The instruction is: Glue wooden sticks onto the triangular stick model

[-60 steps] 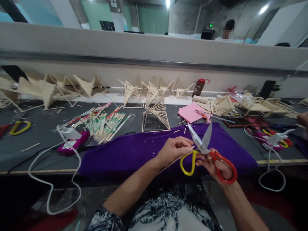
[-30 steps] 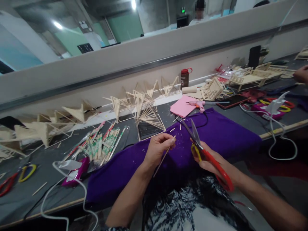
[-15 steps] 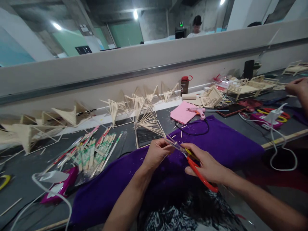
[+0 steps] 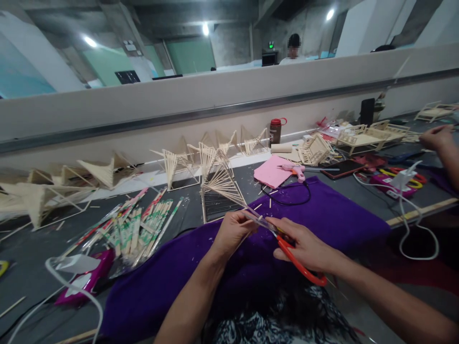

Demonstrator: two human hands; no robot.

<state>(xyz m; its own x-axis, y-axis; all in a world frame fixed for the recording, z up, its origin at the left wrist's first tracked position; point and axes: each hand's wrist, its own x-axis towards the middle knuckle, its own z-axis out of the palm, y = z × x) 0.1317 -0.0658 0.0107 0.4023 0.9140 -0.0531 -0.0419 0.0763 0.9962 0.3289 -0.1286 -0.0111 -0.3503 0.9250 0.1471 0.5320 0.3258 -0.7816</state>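
Stick: thin wooden sliver pinched in the left hand, long axis slanting from near-left up to far-right, tip meeting the scissors. Right hand grips the red handle, fingers curled closed; blades look nearly shut around the stick, pointing far-left. Both hands sit close together over the purple cloth. Just beyond: stick frame model, pink glue gun far-right, wrapped chopsticks left. Another person's hand well apart, far right.
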